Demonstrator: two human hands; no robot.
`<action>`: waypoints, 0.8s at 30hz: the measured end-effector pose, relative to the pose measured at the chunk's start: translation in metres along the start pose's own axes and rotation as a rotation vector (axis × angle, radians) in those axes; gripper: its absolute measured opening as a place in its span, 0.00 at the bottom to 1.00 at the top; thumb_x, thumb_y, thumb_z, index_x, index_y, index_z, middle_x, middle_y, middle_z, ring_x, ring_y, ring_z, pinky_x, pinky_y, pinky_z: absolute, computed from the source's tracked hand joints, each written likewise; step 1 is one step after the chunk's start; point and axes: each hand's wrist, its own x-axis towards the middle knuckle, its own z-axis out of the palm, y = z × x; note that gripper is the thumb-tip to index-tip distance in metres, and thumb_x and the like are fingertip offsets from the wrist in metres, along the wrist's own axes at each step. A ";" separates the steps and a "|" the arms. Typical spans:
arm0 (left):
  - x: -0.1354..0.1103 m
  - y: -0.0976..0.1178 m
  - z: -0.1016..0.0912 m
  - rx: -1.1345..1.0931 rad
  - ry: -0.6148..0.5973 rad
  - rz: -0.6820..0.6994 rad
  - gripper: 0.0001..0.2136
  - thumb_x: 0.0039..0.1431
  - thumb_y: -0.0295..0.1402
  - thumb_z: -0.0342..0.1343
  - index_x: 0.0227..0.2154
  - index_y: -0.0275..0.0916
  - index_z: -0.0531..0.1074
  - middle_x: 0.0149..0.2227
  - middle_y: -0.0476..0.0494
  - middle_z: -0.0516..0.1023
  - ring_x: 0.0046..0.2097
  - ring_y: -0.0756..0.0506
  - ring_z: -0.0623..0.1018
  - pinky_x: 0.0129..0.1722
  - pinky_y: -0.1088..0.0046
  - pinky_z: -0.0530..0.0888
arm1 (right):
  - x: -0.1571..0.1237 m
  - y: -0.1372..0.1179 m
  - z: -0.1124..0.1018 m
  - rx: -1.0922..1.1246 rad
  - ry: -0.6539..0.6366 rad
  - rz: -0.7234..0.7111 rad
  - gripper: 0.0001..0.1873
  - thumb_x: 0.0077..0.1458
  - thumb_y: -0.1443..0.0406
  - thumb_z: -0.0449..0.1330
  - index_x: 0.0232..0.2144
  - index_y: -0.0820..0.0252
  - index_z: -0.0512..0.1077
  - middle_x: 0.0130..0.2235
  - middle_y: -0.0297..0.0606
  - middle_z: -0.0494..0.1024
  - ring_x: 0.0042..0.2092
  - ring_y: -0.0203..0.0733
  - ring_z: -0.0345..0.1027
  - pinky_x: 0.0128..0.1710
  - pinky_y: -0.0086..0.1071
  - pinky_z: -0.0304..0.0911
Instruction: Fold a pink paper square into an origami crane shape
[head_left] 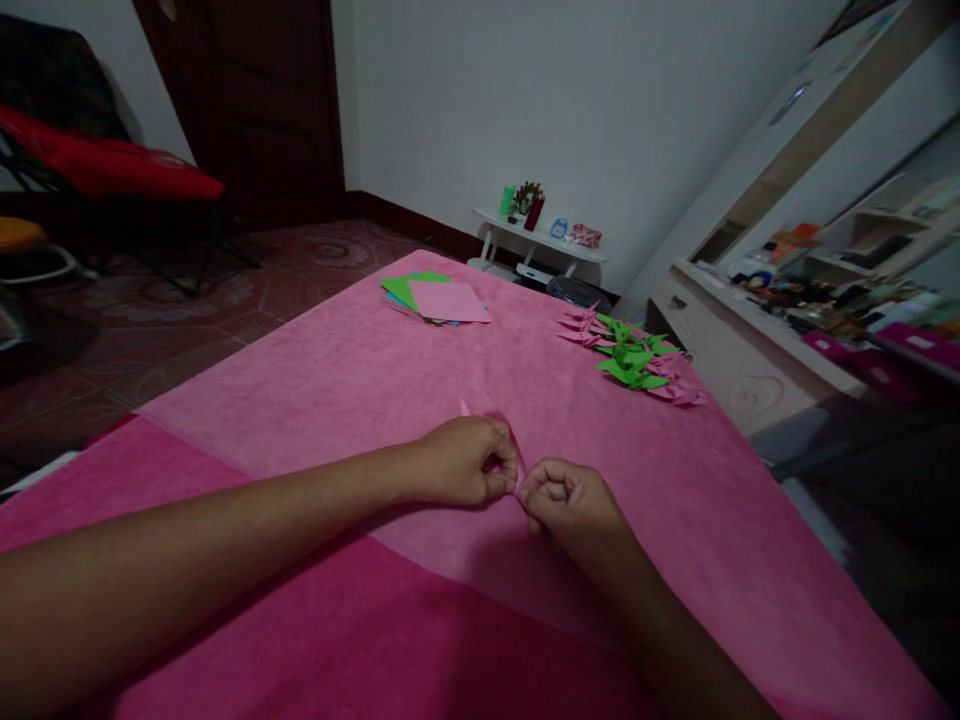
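Observation:
Both hands meet over the middle of the pink cloth. My left hand [469, 460] is closed around a small piece of folded pink paper [520, 466], and a pointed tip of it sticks up behind the knuckles. With thumb and fingertips, my right hand [566, 495] pinches the paper's near end. Most of the paper is hidden by the fingers. Farther back lies a stack of square coloured sheets [450, 300], a pink one on top and green beneath. To the right sit several folded paper cranes, green ones [634, 365] and pink ones [585, 325].
A pink cloth [337, 390] covers the table. Behind it stands a low white shelf [540, 232] with a plant and small items. A cluttered dresser [765, 330] is at the right, and a red chair [135, 175] is at the far left near a dark door [247, 100].

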 end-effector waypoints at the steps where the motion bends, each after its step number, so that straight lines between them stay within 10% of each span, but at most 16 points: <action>1: 0.000 0.000 0.000 0.004 -0.001 -0.007 0.06 0.48 0.24 0.52 0.26 0.35 0.75 0.29 0.47 0.74 0.30 0.51 0.71 0.29 0.78 0.64 | 0.000 0.000 0.000 0.021 -0.010 0.023 0.05 0.42 0.64 0.57 0.20 0.60 0.66 0.14 0.28 0.67 0.15 0.27 0.50 0.15 0.22 0.44; 24: 0.000 0.009 0.010 0.228 0.038 -0.053 0.04 0.44 0.29 0.54 0.24 0.39 0.73 0.29 0.46 0.74 0.33 0.47 0.72 0.28 0.75 0.65 | -0.002 -0.011 -0.009 -0.089 -0.095 0.075 0.07 0.40 0.67 0.58 0.16 0.59 0.63 0.12 0.24 0.60 0.15 0.26 0.47 0.14 0.22 0.41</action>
